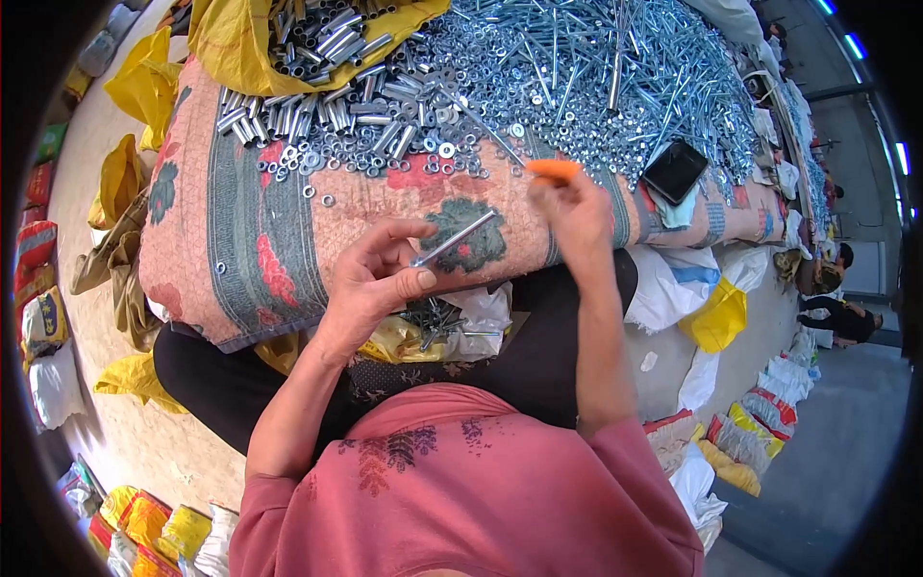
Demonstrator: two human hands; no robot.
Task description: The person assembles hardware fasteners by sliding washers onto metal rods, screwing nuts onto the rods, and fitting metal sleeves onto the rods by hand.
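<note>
My left hand [375,279] pinches a long silver bolt [457,238] between thumb and fingers, the bolt pointing up and to the right over the flowered cloth [250,231]. My right hand [575,216] is raised beside it, fingers closed near an orange fingertip cover [554,170]; what it grips is hidden. Ahead lies a big heap of silver washers and nuts [538,67], with long bolts [673,87] at the right and short metal sleeves [317,96] at the left. A plastic bag with finished bolts [437,322] sits in my lap.
A black phone [674,171] lies on a cloth at the heap's right edge. A yellow sack [231,38] holds more sleeves at the back left. Yellow and white sacks [716,313] lie on the floor on both sides. Another person [841,313] sits far right.
</note>
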